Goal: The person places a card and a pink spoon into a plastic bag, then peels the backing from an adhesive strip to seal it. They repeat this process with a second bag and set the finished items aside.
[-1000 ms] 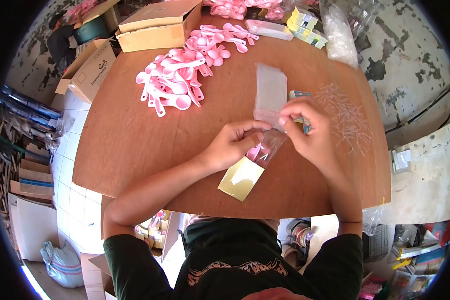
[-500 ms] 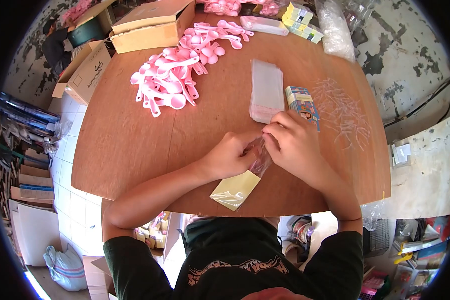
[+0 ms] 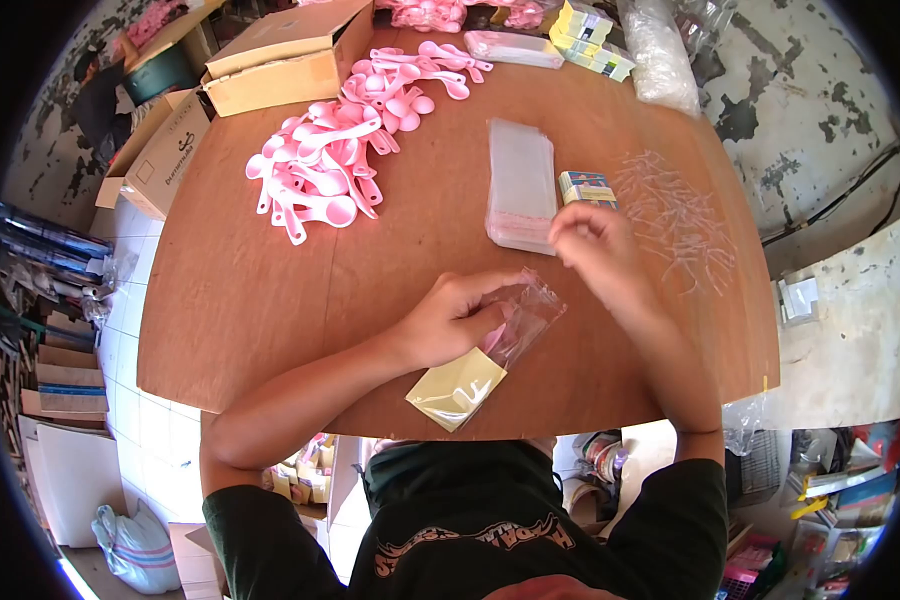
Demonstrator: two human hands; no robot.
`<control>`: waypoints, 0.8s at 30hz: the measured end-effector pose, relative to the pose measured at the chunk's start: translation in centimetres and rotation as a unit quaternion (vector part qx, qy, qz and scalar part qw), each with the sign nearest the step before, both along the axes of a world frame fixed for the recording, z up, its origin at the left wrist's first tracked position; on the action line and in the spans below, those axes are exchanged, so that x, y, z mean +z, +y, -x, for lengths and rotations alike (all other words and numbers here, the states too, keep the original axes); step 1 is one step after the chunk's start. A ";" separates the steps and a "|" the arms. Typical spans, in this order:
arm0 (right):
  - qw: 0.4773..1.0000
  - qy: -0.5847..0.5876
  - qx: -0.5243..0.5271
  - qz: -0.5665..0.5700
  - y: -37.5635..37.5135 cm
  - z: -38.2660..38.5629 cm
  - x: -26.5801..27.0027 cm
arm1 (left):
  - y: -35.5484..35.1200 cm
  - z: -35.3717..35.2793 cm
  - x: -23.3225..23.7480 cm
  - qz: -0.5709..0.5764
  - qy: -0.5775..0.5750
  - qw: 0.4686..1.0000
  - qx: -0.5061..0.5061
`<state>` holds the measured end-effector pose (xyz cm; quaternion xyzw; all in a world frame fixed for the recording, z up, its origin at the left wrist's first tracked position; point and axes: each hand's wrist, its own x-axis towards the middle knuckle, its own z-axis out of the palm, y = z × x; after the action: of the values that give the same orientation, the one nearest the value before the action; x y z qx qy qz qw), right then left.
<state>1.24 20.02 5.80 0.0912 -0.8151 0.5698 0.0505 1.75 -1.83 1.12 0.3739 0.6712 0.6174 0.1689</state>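
Note:
My left hand [image 3: 450, 318] grips a clear plastic bag [image 3: 532, 318] near its upper end, low over the front of the table. In the bag's lower end lies a pale yellow card [image 3: 458, 388], and a bit of something pink shows beside my thumb. My right hand [image 3: 602, 250] is off the bag, its fingers loosely bent and nothing visible in them. It hovers in front of a stack of printed blue cards [image 3: 588, 188], partly covering it. Just left of that lies a pile of flat clear bags [image 3: 522, 185]. Thin clear ties [image 3: 678, 220] are strewn to the right.
A heap of pink spoons [image 3: 330, 165] spreads across the back left of the table [image 3: 240, 310]. Behind it stands a cardboard box [image 3: 285, 60]. Yellow card bundles [image 3: 590, 40] and a plastic-wrapped roll [image 3: 662, 65] sit at the far edge. Another person [image 3: 98, 100] is at the far left.
My right hand has let go of the bag's top and moved up and to the right. My left hand still holds the bag, whose upper end now stands spread. The view has shifted slightly.

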 end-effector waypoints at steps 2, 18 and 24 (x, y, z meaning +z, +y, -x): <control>0.992 -0.065 0.008 0.104 1.8 1.4 0.7 | 0.2 0.3 -0.9 -0.038 -0.089 0.995 0.000; 0.891 0.287 0.042 -0.350 -2.7 -2.0 1.7 | 0.7 0.1 -0.7 -0.009 -0.046 0.997 0.057; 0.839 0.319 0.018 -0.439 -3.3 -2.3 1.1 | 0.5 -0.2 0.0 0.052 0.015 0.997 0.058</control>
<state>3.56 16.74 6.93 0.2953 -0.9169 0.0920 0.2523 1.92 -1.33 1.09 0.3344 0.7255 0.5844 0.1421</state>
